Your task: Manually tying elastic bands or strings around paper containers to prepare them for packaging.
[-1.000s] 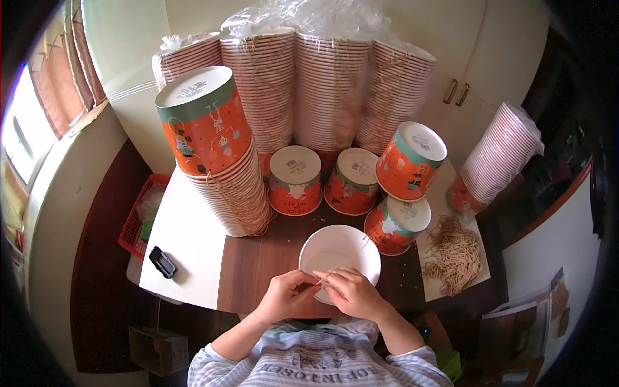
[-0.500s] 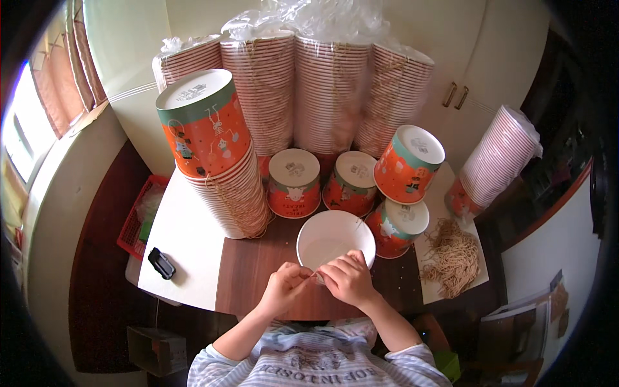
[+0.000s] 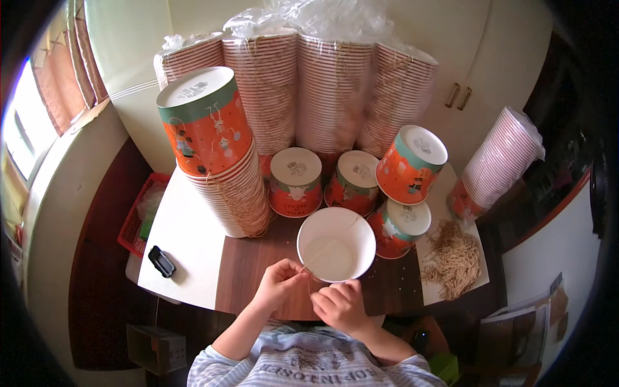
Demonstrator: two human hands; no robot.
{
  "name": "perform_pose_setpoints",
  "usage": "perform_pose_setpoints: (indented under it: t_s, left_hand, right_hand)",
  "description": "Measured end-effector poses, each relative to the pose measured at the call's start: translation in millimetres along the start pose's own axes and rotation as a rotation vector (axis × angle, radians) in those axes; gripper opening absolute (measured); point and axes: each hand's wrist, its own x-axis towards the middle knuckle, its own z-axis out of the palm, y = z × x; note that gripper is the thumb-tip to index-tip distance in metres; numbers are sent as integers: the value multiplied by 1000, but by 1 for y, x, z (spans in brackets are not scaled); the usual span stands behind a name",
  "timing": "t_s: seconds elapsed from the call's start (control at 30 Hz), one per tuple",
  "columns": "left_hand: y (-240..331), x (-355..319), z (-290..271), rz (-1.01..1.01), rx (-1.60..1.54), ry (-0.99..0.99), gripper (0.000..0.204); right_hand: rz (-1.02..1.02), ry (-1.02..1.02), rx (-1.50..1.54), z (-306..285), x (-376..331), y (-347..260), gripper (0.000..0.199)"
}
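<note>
String [image 3: 314,258] stretched across the white cup [image 3: 319,226] is pinched by the left hand [image 3: 279,282] beside its near-left rim and seemingly held in the curled right hand [image 3: 341,305], apparently being tightened, so even tension seems needed next.

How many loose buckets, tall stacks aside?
5: upright bucket in front; left inverted bucket and right inverted bucket behind it; lower bucket farther right, upper bucket stacked on it. Nested ones may be hidden.

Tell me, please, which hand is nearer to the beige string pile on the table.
Right: the right hand is left of the beige string pile and lower in the picture; the left hand is farther left.
</note>
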Motion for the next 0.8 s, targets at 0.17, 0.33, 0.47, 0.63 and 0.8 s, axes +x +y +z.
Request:
perform_pose_setpoints:
  t_s: [0.17,0.33,0.47,0.63,0.8]
  left_hand:
    - [2,-5,-1,57,256,0,8]
    - [11,-6,0,147,534,-17,12]
    - [26,-8,8,177,576,-46,18]
    - [34,-11,10,185,610,-78,24]
    - [17,-10,-1,173,456,-50,27]
  right_hand:
    - [65,37,98,-3,8,7,18]
    - [72,8,166,-3,33,20,32]
    - [51,-63,214,4,34,27,38]
    - [153,-58,327,3,36,23,36]
    - [171,-6,365,6,34,22,28]
